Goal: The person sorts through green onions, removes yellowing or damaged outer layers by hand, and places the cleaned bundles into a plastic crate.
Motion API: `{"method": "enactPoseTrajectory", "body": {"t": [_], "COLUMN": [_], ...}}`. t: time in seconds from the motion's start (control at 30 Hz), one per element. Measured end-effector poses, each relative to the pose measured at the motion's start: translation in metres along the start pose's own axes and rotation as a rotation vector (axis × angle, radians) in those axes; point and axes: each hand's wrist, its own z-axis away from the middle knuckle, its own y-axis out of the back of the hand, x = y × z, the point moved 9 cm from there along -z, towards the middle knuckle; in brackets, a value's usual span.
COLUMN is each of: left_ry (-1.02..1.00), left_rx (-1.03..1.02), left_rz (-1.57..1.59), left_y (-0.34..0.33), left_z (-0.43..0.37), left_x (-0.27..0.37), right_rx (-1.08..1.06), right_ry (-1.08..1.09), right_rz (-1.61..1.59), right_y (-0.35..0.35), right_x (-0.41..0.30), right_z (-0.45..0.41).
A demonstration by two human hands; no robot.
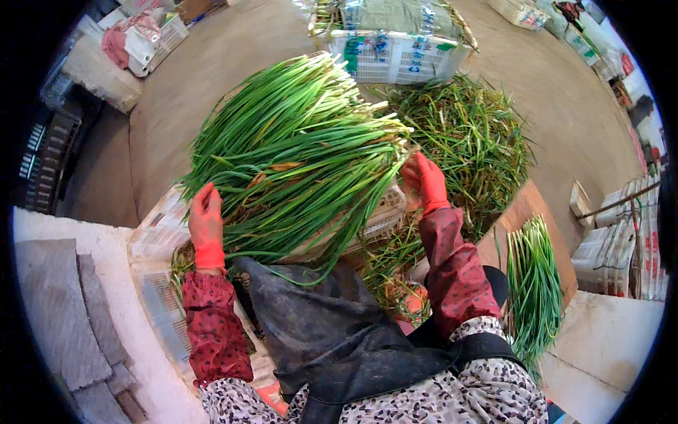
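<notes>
A big heap of garlic chives [296, 153] lies before me, leaf tips to the left and white stem ends to the right. My left hand [206, 220], in a red-orange glove, is at the leaf tips with its fingers pointing away from me and nothing seen in its grasp. At the white ends is my right hand [425, 180], gloved alike. Its fingers are bent and blurred, and whether they pinch a stem cannot be told. Under the heap shows part of a plastic crate [384, 214]. A dark apron [318, 312] covers my lap, and a few leaves hang over it.
Trimmed leaves [461, 143] are piled on the floor at right. A smaller chive bunch [535, 281] lies on a brown board [561, 254]. Beyond the heap stands a packed white crate [397, 58]. At left are a white ledge [127, 297] and a pale crate [159, 238].
</notes>
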Motion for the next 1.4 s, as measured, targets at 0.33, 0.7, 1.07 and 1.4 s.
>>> {"method": "enactPoseTrajectory", "body": {"t": [0.33,0.7,1.07,1.4], "left_ry": [-0.53,0.11,0.384,0.787], "left_rx": [-0.409,-1.127,-1.241,-1.457], "left_rz": [-0.209,0.124,0.309,0.614], "left_y": [-0.18,-0.278,-0.25,-0.229], "left_z": [0.131,0.191,0.25,0.297], "left_x": [0.108,0.087,0.104,0.088], "right_rx": [-0.049,-0.305,-0.09,-0.76], "right_ry": [0.018,0.048,0.373,0.155], "right_rz": [0.239,0.256,0.605,0.088], "right_y": [-0.038,-0.021,0.043,-0.044], "right_x": [-0.011,-0.061,-0.089,-0.073], "right_z": [0.041,0.128,0.154,0.213]}}
